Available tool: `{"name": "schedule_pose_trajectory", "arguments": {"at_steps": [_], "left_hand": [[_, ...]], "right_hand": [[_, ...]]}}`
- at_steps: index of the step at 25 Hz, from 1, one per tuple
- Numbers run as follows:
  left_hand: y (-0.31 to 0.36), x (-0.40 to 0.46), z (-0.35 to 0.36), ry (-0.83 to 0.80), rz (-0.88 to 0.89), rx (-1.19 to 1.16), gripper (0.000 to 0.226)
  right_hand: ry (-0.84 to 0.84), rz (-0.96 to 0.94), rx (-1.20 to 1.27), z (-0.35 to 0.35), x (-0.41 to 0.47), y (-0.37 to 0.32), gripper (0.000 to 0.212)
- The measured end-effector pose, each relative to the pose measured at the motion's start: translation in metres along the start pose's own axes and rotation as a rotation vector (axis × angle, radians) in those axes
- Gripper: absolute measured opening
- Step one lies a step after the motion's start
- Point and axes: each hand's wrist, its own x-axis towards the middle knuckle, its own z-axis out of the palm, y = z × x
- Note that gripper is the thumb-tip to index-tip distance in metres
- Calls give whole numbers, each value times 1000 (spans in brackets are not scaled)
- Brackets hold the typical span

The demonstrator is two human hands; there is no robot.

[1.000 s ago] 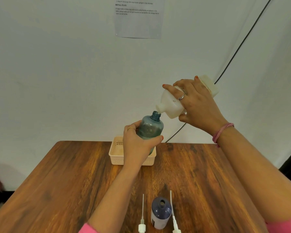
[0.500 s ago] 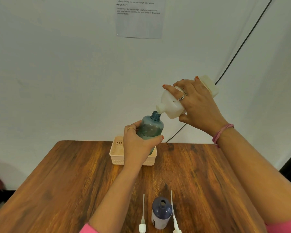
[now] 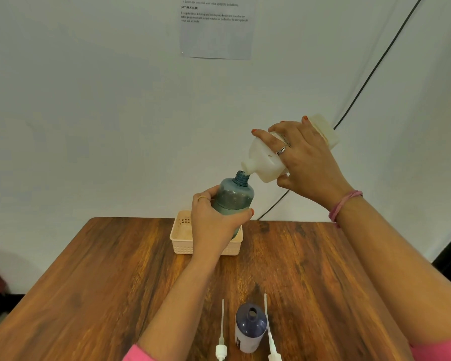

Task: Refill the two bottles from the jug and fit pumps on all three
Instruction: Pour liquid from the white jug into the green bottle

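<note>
At twelve o'clock above the table (image 3: 89, 282), the left hand (image 3: 214, 225) gripped a blue bottle (image 3: 233, 196) while the right hand (image 3: 305, 162) clasped the tipped jug (image 3: 263, 162) at its two o'clock; any wobble could spill liquid.

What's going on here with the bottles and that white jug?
A person is refilling a bottle. The right hand grips a tilted white plastic jug, its spout at the open neck of a translucent blue-green bottle that the left hand holds above a wooden table. A dark blue bottle with a white base stands open near the front edge, between two white pumps lying flat. A cream plastic basket sits behind.
</note>
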Motion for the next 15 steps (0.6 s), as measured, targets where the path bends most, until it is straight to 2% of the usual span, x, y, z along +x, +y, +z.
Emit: {"name": "schedule_pose_trajectory", "arguments": {"at_steps": [15], "left_hand": [[1, -3, 2, 1, -5, 27, 73]], "right_hand": [[-14, 18, 0, -4, -4, -1, 100]]}}
